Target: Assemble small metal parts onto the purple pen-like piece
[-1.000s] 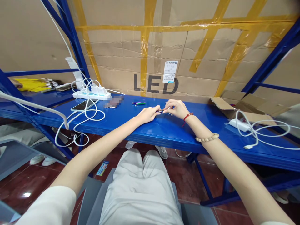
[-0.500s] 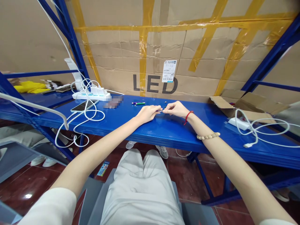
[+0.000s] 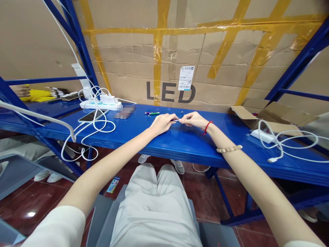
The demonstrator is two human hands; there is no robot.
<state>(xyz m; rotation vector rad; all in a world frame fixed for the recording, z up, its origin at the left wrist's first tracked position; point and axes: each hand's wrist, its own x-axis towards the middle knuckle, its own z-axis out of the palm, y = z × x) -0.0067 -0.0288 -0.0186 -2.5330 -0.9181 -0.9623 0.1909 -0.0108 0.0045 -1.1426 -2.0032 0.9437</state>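
Over the blue shelf [image 3: 177,142], my left hand [image 3: 162,124] is closed around a short, thin pen-like piece [image 3: 176,120] with a dark and silvery surface. Its exposed part bridges the gap between my two hands. At the other end, the fingertips of my right hand [image 3: 193,120] are pinched on the same piece; their grip partly hides it. Just beyond my left hand lie slim purple and green pen-like tubes [image 3: 152,113]. A tiny silvery bit [image 3: 182,112] sits behind my right hand, too small to name.
A white power strip [image 3: 100,104] with tangled cables and a phone [image 3: 93,116] lie left. On the right are an open cardboard box [image 3: 272,118] and a white adapter [image 3: 262,136] with its cable. A big carton [image 3: 123,68] stands behind. Another person's hand [image 3: 22,91] shows far left.
The fingers of my right hand have shifted slightly around the piece's end. My left hand keeps its hold in nearly the same spot, and the view has moved very little.
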